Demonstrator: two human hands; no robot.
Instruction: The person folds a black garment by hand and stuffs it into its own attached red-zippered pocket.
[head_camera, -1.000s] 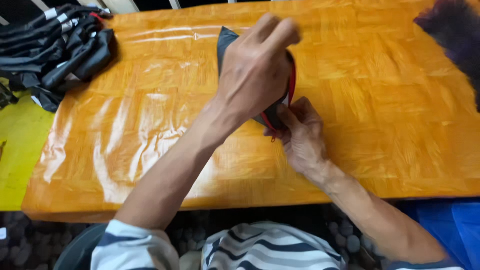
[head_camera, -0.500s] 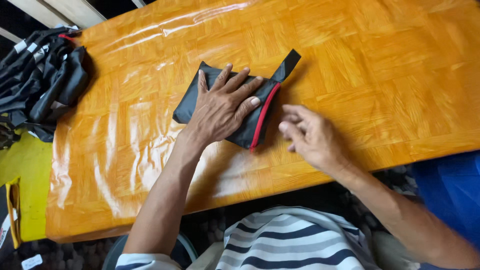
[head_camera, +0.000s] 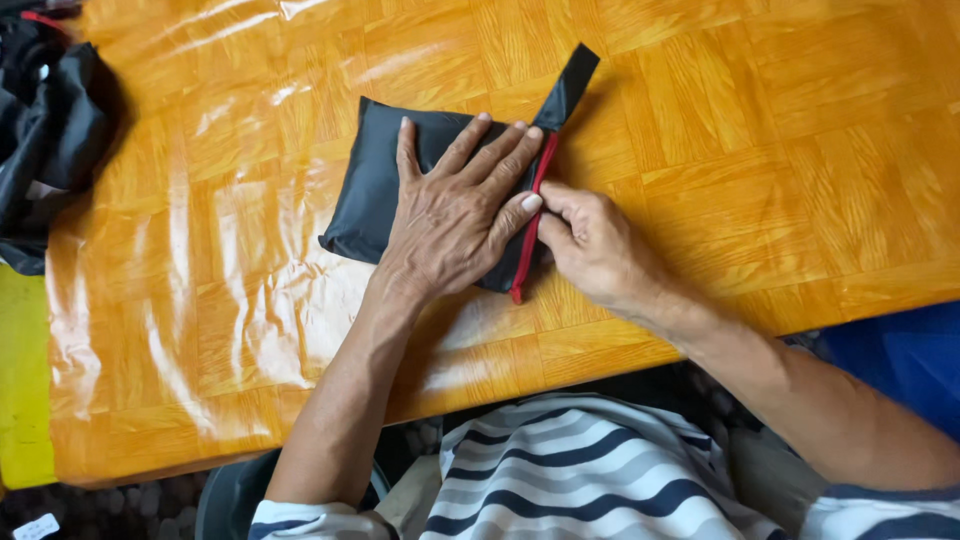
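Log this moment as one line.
left hand: flat on black pouch | right hand: at red trim | table: wooden, plastic-covered

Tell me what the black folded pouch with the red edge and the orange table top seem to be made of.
The black folded pouch with the red edge, pressed flat under the left hand, looks like thin synthetic fabric, perhaps nylon: smooth, faintly shiny, softly creased. The orange parquet-patterned table top looks like wood or wood-look laminate under a clear plastic sheet, judging by wrinkled glare streaks.

Black fabric pile (head_camera: 45, 130) cut off at left edge.
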